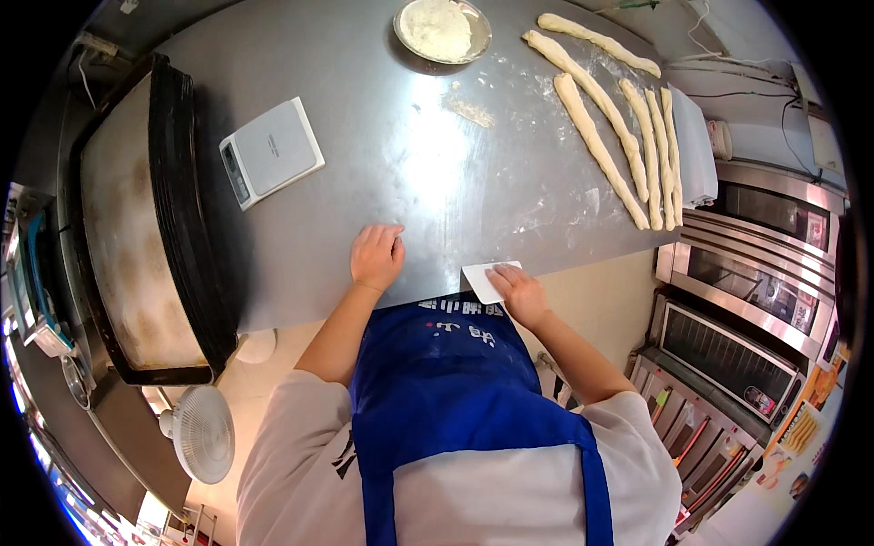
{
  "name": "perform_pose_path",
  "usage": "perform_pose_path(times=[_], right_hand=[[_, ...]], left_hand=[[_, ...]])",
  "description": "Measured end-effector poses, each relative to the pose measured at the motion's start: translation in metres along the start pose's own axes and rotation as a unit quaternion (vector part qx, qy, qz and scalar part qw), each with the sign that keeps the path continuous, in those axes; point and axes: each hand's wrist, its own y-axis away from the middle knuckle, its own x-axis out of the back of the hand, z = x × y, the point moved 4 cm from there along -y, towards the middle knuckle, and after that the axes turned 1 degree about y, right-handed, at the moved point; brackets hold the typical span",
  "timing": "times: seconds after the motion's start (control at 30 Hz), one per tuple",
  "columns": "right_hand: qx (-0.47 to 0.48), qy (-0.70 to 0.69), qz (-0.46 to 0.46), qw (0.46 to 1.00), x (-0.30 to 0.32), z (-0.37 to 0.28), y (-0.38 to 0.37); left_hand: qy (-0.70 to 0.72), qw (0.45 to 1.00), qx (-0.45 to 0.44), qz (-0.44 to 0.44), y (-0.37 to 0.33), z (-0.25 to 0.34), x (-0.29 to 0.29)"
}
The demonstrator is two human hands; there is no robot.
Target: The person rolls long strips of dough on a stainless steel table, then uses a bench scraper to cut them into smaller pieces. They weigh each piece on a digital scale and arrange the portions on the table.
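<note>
- Flour-dusted steel worktable (364, 118) is backed at right by ovens (765, 273); dough ropes (602, 152) are laid alongside.
- White dough scraper (480, 280) is gripped by right hand (521, 296) at near edge.
- Left hand (378, 257) is curled; contents cannot be told.

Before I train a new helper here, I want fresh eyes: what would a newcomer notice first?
Probably the six long pale dough ropes on the right of the steel table. Next, the stack of dark trays to its left and the bright blue apron at lower centre. The right hand holds a white scraper at the table's near edge.
</note>
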Motion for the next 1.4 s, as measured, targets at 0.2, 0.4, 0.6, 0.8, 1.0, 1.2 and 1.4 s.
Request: perform_pose_path(times=[0.2, 0.4, 0.6, 0.8, 1.0, 1.2, 1.4], right_hand=[[-0.192, 0.061, 0.046, 0.978, 0.032, 0.102, -0.152], [-0.080, 0.016, 0.038, 0.996, 0.038, 0.136, -0.122], [-0.039, -0.022, -0.016, 0.999, 0.018, 0.080, 0.035], [-0.150, 0.036, 0.124, 0.980, 0.044, 0.210, -0.142], [-0.037, -0.003, 0.054, 0.998, 0.042, 0.168, -0.118], [-0.017, 0.021, 0.103, 0.994, 0.040, 0.150, -0.151], [0.003, 0.077, 0.022, 0.997, 0.074, 0.165, -0.244]], left_hand=[[-0.026, 1.000, 0.002, -0.010, 0.002, -0.001, -0.006], [-0.069, 0.997, 0.027, -0.038, 0.001, -0.006, -0.012], [-0.060, 0.995, 0.060, -0.049, 0.008, -0.007, -0.019], [-0.104, 0.993, -0.002, -0.049, -0.006, 0.003, -0.012], [-0.114, 0.992, 0.039, -0.032, -0.004, 0.008, -0.010], [-0.123, 0.991, 0.043, -0.010, -0.004, 0.009, -0.008], [-0.152, 0.985, 0.066, -0.044, -0.006, 0.010, -0.006]])
